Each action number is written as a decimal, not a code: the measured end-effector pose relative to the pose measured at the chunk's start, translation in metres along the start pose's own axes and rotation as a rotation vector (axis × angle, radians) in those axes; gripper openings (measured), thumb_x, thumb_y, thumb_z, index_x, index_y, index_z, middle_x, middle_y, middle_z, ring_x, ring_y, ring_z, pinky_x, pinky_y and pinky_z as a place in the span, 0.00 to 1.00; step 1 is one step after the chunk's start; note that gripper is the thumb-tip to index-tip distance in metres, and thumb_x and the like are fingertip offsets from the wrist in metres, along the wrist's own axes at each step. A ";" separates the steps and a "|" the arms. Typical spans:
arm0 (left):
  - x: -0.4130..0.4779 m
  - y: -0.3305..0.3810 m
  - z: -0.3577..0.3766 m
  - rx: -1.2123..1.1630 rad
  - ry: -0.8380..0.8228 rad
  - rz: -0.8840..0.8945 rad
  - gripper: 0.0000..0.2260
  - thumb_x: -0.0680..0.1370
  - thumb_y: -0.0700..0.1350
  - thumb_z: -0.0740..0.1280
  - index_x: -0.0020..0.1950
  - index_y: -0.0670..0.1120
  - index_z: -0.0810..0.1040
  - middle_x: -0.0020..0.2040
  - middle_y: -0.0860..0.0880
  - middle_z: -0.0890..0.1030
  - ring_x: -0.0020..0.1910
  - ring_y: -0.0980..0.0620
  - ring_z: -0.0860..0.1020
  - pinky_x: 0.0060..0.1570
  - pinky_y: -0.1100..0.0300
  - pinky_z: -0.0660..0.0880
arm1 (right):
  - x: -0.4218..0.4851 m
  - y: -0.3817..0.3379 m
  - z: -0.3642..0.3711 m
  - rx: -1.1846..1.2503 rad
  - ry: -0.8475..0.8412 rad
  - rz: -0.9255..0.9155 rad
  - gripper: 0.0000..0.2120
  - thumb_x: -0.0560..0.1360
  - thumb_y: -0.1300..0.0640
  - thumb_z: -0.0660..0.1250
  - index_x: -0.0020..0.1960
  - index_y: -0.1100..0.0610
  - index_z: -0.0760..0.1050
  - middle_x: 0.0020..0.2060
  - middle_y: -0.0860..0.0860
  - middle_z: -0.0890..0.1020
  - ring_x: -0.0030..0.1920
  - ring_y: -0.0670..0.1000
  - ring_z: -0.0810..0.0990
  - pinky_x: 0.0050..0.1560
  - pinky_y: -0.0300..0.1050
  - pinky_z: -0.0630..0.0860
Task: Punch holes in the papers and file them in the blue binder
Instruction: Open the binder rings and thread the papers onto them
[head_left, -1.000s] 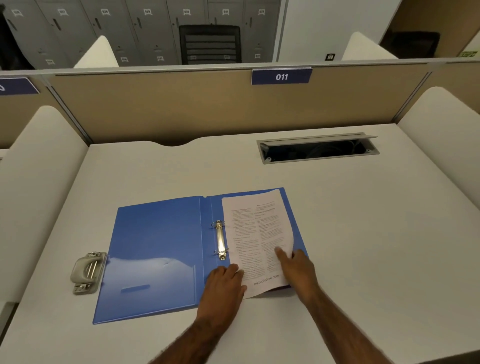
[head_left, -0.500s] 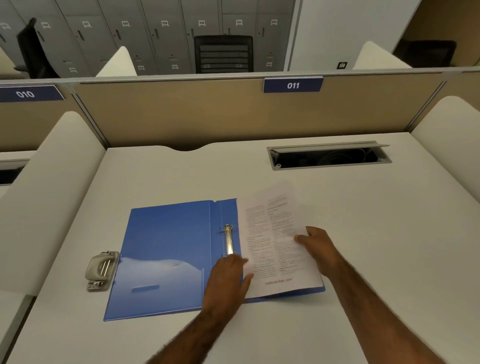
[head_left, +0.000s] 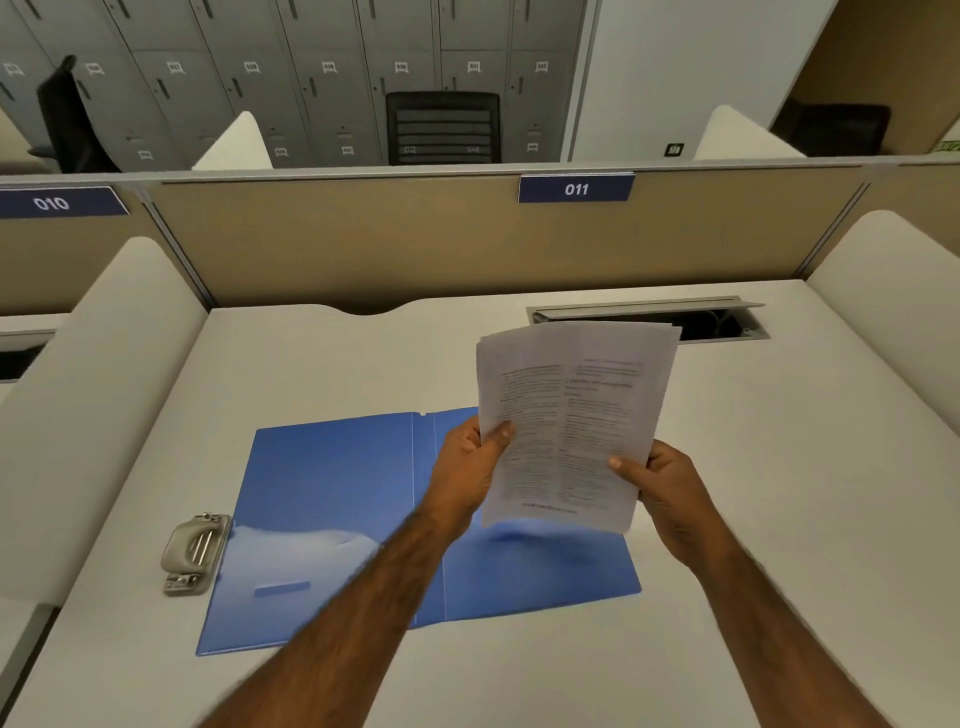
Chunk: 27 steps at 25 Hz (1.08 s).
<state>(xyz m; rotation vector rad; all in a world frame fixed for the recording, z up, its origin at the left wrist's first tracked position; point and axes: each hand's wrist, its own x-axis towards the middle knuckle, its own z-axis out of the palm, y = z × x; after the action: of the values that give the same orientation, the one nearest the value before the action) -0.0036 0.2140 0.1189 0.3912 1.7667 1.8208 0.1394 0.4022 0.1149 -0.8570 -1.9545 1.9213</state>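
Observation:
A blue binder (head_left: 332, 499) lies open and flat on the white desk in front of me. I hold a stack of printed papers (head_left: 566, 421) upright in the air above the binder's right half. My left hand (head_left: 467, 467) grips the stack's left edge, and my right hand (head_left: 660, 488) grips its lower right edge. The binder's ring mechanism is hidden behind my left hand and arm. A grey metal hole punch (head_left: 195, 551) rests on the desk just left of the binder's left cover.
A recessed cable tray (head_left: 727, 322) with a raised lid sits at the back right of the desk. A tan partition (head_left: 363, 244) labelled 011 closes the far edge. White rounded dividers (head_left: 93, 405) flank both sides of the white desk (head_left: 779, 493).
The papers lay on the binder's right half under both hands. Both hands have since taken hold of the stack and lifted it off the binder into the air.

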 end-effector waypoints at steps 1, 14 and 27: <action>-0.001 0.001 0.001 0.035 0.008 0.015 0.08 0.80 0.50 0.66 0.57 0.53 0.82 0.51 0.53 0.85 0.52 0.51 0.83 0.53 0.54 0.80 | 0.000 -0.001 0.001 -0.007 0.014 -0.015 0.11 0.77 0.60 0.69 0.57 0.51 0.80 0.52 0.50 0.86 0.52 0.57 0.83 0.53 0.54 0.82; -0.017 -0.016 0.005 0.138 -0.024 0.013 0.08 0.80 0.48 0.67 0.58 0.55 0.79 0.50 0.50 0.83 0.50 0.49 0.81 0.46 0.62 0.80 | -0.009 0.011 0.017 -0.002 0.021 -0.028 0.18 0.69 0.53 0.69 0.58 0.44 0.74 0.52 0.51 0.82 0.54 0.56 0.80 0.53 0.54 0.81; -0.016 -0.017 0.000 -0.009 0.055 -0.157 0.06 0.79 0.47 0.68 0.55 0.52 0.80 0.50 0.52 0.84 0.49 0.48 0.82 0.47 0.52 0.79 | -0.008 0.023 0.012 -0.080 -0.085 0.066 0.19 0.71 0.48 0.69 0.61 0.48 0.77 0.50 0.51 0.86 0.47 0.59 0.86 0.51 0.62 0.83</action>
<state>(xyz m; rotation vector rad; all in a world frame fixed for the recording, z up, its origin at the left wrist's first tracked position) 0.0127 0.2043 0.1055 0.1940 1.7724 1.7434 0.1437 0.3870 0.0935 -0.8852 -2.0899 1.9585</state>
